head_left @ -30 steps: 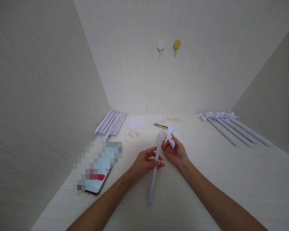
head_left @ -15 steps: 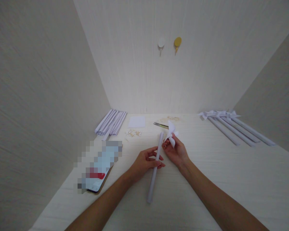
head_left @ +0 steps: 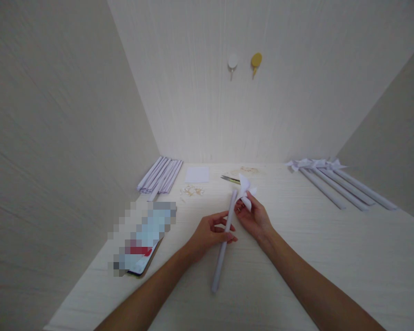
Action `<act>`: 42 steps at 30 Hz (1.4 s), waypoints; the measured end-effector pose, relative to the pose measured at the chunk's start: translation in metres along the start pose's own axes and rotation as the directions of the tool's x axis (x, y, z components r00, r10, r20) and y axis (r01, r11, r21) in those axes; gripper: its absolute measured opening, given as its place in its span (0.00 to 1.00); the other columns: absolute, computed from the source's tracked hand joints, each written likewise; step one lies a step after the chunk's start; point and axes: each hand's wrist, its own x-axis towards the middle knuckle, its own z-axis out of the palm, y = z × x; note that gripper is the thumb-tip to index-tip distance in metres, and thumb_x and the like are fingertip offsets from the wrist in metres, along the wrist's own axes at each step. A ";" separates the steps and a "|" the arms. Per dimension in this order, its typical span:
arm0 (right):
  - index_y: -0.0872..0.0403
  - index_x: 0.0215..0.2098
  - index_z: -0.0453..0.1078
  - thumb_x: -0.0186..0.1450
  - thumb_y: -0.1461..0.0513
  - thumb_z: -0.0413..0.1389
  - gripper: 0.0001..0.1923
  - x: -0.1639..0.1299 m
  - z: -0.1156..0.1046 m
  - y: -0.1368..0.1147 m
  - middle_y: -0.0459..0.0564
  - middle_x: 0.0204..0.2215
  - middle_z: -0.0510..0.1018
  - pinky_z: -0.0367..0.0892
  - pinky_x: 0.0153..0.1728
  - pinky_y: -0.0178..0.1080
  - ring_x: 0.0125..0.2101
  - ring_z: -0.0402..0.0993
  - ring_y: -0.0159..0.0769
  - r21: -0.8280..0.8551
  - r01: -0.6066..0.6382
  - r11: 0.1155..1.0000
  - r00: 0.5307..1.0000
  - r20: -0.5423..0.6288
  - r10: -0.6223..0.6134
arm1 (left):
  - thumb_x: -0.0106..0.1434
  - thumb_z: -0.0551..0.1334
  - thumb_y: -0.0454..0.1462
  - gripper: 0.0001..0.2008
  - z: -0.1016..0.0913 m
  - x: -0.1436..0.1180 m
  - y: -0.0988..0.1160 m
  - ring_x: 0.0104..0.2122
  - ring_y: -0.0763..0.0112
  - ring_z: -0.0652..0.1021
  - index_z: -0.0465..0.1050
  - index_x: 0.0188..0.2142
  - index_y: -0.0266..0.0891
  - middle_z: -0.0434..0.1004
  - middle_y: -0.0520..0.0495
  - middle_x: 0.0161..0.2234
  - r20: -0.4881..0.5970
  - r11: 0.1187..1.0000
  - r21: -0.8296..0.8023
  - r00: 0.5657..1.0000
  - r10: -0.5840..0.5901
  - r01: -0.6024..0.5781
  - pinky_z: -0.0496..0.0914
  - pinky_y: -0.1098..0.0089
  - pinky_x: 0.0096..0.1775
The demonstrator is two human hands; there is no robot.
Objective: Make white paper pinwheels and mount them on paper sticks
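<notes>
My left hand grips a long rolled white paper stick around its middle, holding it slanted over the pale table. My right hand pinches a small folded white paper pinwheel head right beside the stick's upper tip. The two hands nearly touch.
A bundle of rolled paper sticks lies at the back left, with a white paper square and small brass fasteners beside it. Scissors lie behind my hands. Finished pinwheels rest at the back right. A phone lies left. Walls enclose three sides.
The stick and pinwheel head have shifted slightly up and to the right with my hands; the grips are unchanged.
</notes>
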 end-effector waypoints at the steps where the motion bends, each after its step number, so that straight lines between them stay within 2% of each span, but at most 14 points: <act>1: 0.56 0.22 0.66 0.52 0.66 0.56 0.03 0.000 0.000 0.000 0.41 0.16 0.73 0.66 0.19 0.26 0.16 0.67 0.23 -0.014 0.008 1.000 1.000 -0.009 -0.008 | 0.44 0.65 0.34 0.27 0.000 0.000 0.000 0.26 0.72 0.75 0.65 0.47 0.41 0.70 0.50 0.31 0.005 1.000 0.003 1.000 0.006 -0.006 0.68 0.71 0.31; 5: 0.54 0.24 0.66 0.51 0.65 0.57 0.03 0.000 0.003 0.002 0.41 0.20 0.75 0.68 0.22 0.27 0.21 0.70 0.25 -0.071 0.048 0.996 0.999 0.017 -0.047 | 0.44 0.65 0.34 0.28 -0.001 0.000 0.000 0.26 0.72 0.75 0.65 0.47 0.41 0.70 0.49 0.31 0.001 1.000 0.006 1.000 0.014 -0.014 0.68 0.71 0.31; 9: 0.55 0.27 0.68 0.52 0.62 0.57 0.04 -0.002 0.006 0.003 0.46 0.25 0.77 0.70 0.27 0.31 0.27 0.73 0.30 -0.120 0.011 0.993 1.000 0.029 -0.008 | 0.44 0.65 0.34 0.28 0.000 0.000 0.001 0.26 0.72 0.75 0.65 0.47 0.40 0.70 0.49 0.31 0.001 1.000 0.008 1.000 0.004 -0.004 0.67 0.72 0.30; 16: 0.57 0.29 0.69 0.53 0.64 0.56 0.05 -0.001 0.004 0.004 0.50 0.25 0.78 0.71 0.25 0.30 0.25 0.73 0.31 -0.120 0.038 0.992 0.999 0.018 -0.036 | 0.44 0.65 0.34 0.28 0.000 -0.001 0.002 0.26 0.72 0.75 0.65 0.47 0.39 0.69 0.49 0.31 0.001 1.000 0.026 1.000 0.005 -0.005 0.68 0.71 0.31; 24: 0.57 0.27 0.68 0.51 0.65 0.58 0.05 0.001 0.000 0.006 0.48 0.24 0.77 0.71 0.25 0.30 0.25 0.73 0.30 -0.142 0.149 0.979 0.989 0.049 -0.143 | 0.44 0.65 0.34 0.28 0.000 0.000 0.000 0.26 0.71 0.75 0.65 0.47 0.40 0.70 0.49 0.31 0.014 1.000 0.027 1.000 -0.002 0.002 0.68 0.72 0.30; 32: 0.58 0.26 0.68 0.51 0.65 0.58 0.04 0.004 -0.005 0.008 0.47 0.23 0.77 0.71 0.26 0.29 0.24 0.72 0.29 -0.142 0.175 0.974 0.984 0.055 -0.169 | 0.44 0.65 0.34 0.28 0.000 -0.001 0.000 0.26 0.71 0.75 0.65 0.47 0.41 0.70 0.49 0.31 0.032 1.000 0.027 0.999 0.000 -0.001 0.67 0.71 0.30; 35: 0.57 0.25 0.68 0.50 0.64 0.58 0.04 0.002 -0.003 0.007 0.46 0.23 0.76 0.71 0.25 0.29 0.23 0.72 0.28 -0.134 0.165 0.977 0.986 0.057 -0.158 | 0.44 0.65 0.34 0.28 -0.001 -0.001 -0.002 0.26 0.71 0.75 0.65 0.47 0.41 0.70 0.49 0.31 0.037 1.000 0.027 0.999 0.006 -0.007 0.68 0.70 0.31; 42: 0.56 0.26 0.69 0.52 0.63 0.57 0.04 -0.001 0.003 0.004 0.46 0.23 0.77 0.70 0.24 0.30 0.23 0.72 0.29 -0.096 0.042 0.994 0.999 0.032 -0.039 | 0.44 0.65 0.34 0.29 0.000 0.001 -0.003 0.26 0.70 0.75 0.64 0.48 0.40 0.70 0.49 0.31 0.014 1.000 0.007 1.000 -0.010 0.010 0.68 0.70 0.31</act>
